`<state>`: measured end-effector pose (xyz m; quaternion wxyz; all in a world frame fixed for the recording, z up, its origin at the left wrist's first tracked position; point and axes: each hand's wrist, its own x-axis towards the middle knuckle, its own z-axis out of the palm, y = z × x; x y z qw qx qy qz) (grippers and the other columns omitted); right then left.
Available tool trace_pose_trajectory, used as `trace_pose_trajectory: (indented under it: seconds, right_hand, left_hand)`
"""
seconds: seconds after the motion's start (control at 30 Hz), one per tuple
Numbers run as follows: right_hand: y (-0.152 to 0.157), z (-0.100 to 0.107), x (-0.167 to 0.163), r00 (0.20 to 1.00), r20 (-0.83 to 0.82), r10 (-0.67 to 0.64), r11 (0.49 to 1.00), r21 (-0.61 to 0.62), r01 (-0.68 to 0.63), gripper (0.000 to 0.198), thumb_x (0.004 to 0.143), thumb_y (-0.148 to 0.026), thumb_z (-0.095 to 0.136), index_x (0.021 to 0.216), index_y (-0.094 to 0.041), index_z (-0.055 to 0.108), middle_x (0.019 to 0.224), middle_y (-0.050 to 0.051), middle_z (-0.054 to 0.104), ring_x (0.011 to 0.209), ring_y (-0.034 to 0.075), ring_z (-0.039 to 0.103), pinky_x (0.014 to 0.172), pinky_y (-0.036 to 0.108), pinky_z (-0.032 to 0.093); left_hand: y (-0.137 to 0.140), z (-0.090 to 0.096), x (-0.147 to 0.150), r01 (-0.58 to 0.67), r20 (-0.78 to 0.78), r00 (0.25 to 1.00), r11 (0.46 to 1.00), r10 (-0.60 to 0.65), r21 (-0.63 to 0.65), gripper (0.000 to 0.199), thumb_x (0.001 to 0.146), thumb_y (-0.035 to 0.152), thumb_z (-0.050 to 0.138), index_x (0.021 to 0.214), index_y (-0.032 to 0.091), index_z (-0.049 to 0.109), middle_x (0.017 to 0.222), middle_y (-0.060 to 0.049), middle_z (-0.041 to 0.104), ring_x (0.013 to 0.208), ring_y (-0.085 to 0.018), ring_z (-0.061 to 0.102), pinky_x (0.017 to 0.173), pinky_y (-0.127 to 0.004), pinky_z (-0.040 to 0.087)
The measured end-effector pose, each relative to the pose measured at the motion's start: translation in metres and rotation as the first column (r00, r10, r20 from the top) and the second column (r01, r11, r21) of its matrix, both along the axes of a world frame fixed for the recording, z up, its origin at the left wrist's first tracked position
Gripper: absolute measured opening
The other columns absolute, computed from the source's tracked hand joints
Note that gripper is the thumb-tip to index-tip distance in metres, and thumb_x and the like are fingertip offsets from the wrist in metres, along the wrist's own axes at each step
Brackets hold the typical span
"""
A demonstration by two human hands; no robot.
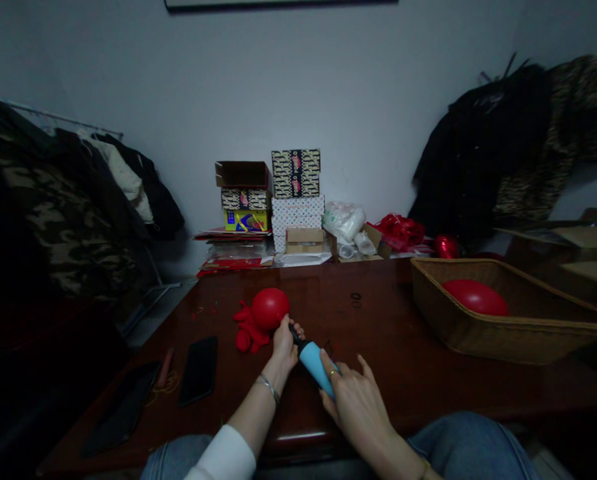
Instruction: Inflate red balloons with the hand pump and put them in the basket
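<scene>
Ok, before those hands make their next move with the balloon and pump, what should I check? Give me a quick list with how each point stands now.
1. Left hand closed where the red balloon meets the pump: ok.
2. Right hand on the light blue barrel of the pump: ok.
3. Balloon's mouth seated snugly on the nozzle: cannot tell, the left hand hides it.
4. Balloon clear of the limp red pile beside it: not ok, they look bunched together.
5. Bare room in the wicker basket beside its large red balloon: ok.
</scene>
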<state>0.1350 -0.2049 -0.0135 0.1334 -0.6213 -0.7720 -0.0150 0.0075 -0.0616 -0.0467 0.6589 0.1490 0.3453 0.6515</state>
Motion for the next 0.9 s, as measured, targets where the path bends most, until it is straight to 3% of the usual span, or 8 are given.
trace_pose_trajectory:
  seconds: [0.2, 0.43, 0.73, 0.9]
  right_hand:
    - [-0.021, -0.012, 0.019, 0.995, -0.060, 0.079, 0.996, 0.033, -0.077, 0.059, 0.081, -0.023, 0.050, 0.138, -0.022, 0.034, 0.104, 0.007, 0.065, 0.089, 0.020, 0.062, 0.104, 0.046, 0.018]
    - [-0.037, -0.028, 0.042, 0.986, -0.088, 0.139, 0.979, 0.160, -0.123, 0.064, 0.077, -0.020, 0.053, 0.138, -0.025, 0.032, 0.104, 0.004, 0.065, 0.087, 0.019, 0.063, 0.103, 0.046, 0.019]
    - [-0.022, -0.001, 0.024, 0.998, -0.020, 0.053, 0.999, 0.007, -0.053, 0.056, 0.080, -0.022, 0.050, 0.135, -0.022, 0.039, 0.102, 0.007, 0.066, 0.089, 0.020, 0.062, 0.104, 0.046, 0.019]
    - [-0.004, 0.004, 0.011, 1.000, 0.002, 0.012, 1.000, 0.005, -0.012, 0.056, 0.081, -0.024, 0.050, 0.136, -0.021, 0.040, 0.100, 0.008, 0.066, 0.087, 0.020, 0.062, 0.103, 0.044, 0.021]
  left_hand:
    - [0.016, 0.001, -0.025, -0.049, 0.011, 0.999, 0.998, 0.048, 0.032, 0.020, 0.084, 0.026, 0.051, 0.068, 0.017, 0.042, 0.049, 0.005, 0.040, 0.038, -0.006, 0.039, 0.037, -0.016, 0.028]
    - [0.017, 0.006, -0.032, -0.069, 0.030, 0.997, 0.997, 0.068, 0.028, 0.021, 0.085, 0.022, 0.048, 0.066, 0.017, 0.041, 0.048, 0.005, 0.041, 0.038, -0.006, 0.038, 0.037, -0.016, 0.029]
    - [0.002, 0.007, -0.007, -0.009, 0.022, 1.000, 1.000, 0.008, 0.024, 0.023, 0.086, 0.025, 0.048, 0.066, 0.017, 0.041, 0.048, 0.004, 0.041, 0.039, -0.007, 0.039, 0.039, -0.017, 0.030]
    - [-0.009, 0.003, 0.009, 0.039, 0.000, 0.999, 0.999, -0.039, -0.013, 0.024, 0.086, 0.028, 0.048, 0.066, 0.018, 0.041, 0.049, 0.003, 0.043, 0.040, -0.008, 0.041, 0.041, -0.019, 0.034]
